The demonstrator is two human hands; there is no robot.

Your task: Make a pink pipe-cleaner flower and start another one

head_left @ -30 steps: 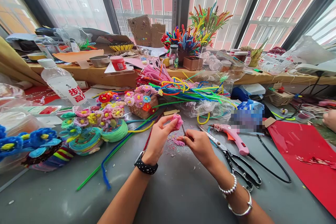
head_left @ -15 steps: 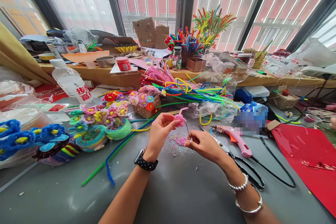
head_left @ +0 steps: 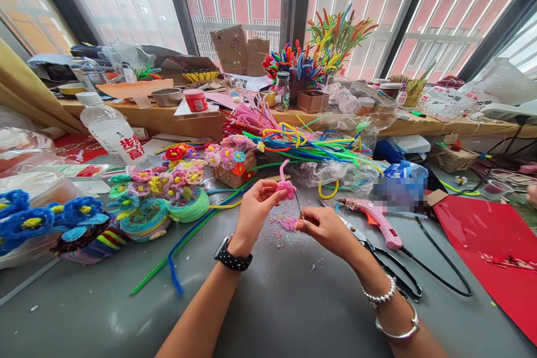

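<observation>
Pinching a fuzzy pink piece (head_left: pixel 287 191), the left fingers (head_left: pixel 274 198) hold it just beside the tip of a thin metal tool (head_left: pixel 299 207) gripped in the right fingers (head_left: pixel 312 213), with pink fluff (head_left: pixel 288 224) beneath them on the bench (head_left: pixel 268 302) and a pink glue gun (head_left: pixel 384 226) farther right.

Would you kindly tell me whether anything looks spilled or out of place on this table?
Yes: loose pink fluff lies scattered on the grey tabletop near the right hand, resembling unswept trimmings.

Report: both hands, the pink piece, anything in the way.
Left hand pinches pink chenille-stem piece, tail upward. Right hand grips thin metal tool, tip beside it. Pink clippings below; black-handled scissors and pink glue gun close right.
</observation>
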